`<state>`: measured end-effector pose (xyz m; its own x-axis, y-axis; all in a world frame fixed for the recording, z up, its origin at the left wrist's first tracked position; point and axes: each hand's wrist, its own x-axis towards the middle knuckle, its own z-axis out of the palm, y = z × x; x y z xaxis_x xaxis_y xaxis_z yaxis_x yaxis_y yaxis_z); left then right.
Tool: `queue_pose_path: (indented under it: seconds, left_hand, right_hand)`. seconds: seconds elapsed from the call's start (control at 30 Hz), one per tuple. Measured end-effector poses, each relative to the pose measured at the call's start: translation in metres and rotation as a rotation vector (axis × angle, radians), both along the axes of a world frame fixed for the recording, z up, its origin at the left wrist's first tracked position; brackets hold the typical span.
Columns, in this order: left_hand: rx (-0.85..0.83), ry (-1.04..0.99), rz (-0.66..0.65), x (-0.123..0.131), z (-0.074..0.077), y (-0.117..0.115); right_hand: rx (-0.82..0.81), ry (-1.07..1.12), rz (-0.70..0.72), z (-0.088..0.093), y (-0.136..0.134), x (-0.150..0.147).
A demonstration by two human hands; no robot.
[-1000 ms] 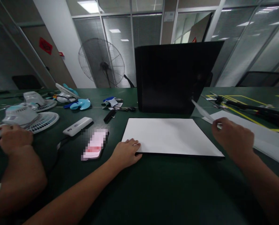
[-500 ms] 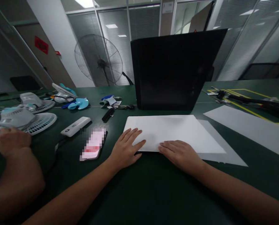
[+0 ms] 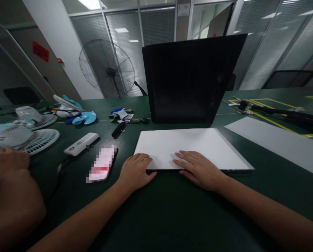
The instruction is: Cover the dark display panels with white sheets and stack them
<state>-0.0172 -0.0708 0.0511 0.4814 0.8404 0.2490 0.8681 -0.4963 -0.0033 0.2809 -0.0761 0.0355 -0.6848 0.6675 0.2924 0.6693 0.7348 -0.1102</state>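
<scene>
White paper (image 3: 188,140) lies partly hidden beneath the fingers (image 3: 185,163).

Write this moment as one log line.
left hand: on white sheet, near-left corner; right hand: on same sheet, near edge; black panel: raised behind

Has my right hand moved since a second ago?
Yes: your right hand moved left, from right of the black panel to in front of it, onto the white sheet.

Centre sheet (image 3: 184,140): upright panel (image 3: 189,82) behind; left hand (image 3: 135,171) on near left corner; right hand (image 3: 199,169) on near edge; phone (image 3: 103,163) left; second sheet (image 3: 274,145) right; fan (image 3: 110,71) behind left
</scene>
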Motion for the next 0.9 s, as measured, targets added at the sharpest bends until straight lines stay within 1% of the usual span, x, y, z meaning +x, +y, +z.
queue_pose_path:
  seconds: [0.13, 0.23, 0.3, 0.43, 0.5, 0.57, 0.7, 0.8, 0.87, 0.9]
  left_hand:
    - [0.007, -0.001, 0.066, 0.001, -0.001, -0.001]
    - [0.006, 0.006, 0.067, 0.0, -0.002, 0.001]
    - [0.0, 0.021, 0.029, -0.001, -0.002, 0.003]
    - [-0.031, 0.039, -0.095, -0.009, -0.001, 0.009]
    - [-0.066, 0.024, -0.112, -0.013, -0.002, 0.011]
    - [-0.091, 0.011, -0.085, -0.016, -0.004, 0.012]
    - [-0.136, -0.005, 0.039, -0.02, -0.009, 0.014]
    - [-0.199, -0.012, 0.082, -0.021, -0.01, 0.015]
    - [-0.218, -0.014, 0.081, -0.021, -0.009, 0.015]
    - [-0.221, -0.017, 0.081, -0.022, -0.008, 0.015]
  right_hand:
    - [-0.026, -0.051, -0.082, -0.001, 0.002, 0.006]
    - [-0.037, -0.086, -0.091, -0.001, 0.002, 0.007]
    - [-0.032, -0.094, -0.092, -0.001, 0.002, 0.006]
    - [-0.042, -0.107, -0.093, 0.0, 0.003, 0.005]
    - [-0.052, -0.106, -0.095, -0.001, 0.004, 0.006]
    - [-0.059, -0.1, -0.097, -0.003, 0.006, 0.007]
    - [-0.076, -0.081, -0.1, -0.006, 0.006, 0.006]
    - [-0.077, -0.064, -0.091, -0.003, 0.006, 0.006]
    - [-0.035, -0.045, -0.138, 0.002, 0.012, 0.015]
    - [0.001, -0.028, -0.204, 0.006, 0.017, 0.024]
